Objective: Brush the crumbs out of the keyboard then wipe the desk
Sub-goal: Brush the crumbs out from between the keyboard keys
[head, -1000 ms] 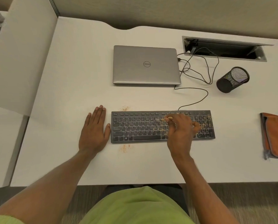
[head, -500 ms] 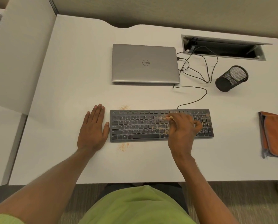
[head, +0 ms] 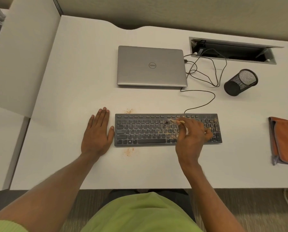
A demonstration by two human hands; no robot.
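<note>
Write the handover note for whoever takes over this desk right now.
Left hand: flat on the white desk, beside the left end of the black keyboard.
Right hand: grips a small light-handled brush, its bristles on the upper key rows right of centre.
Cloth: the folded orange cloth lies at the desk's right edge, with no hand on it.
Done: brushing is under way. Two crumb patches lie on the desk, above and below the keyboard's left part.
Left: loose crumbs speckle the right half of the keys. Brush them out, then wipe the desk.
</note>
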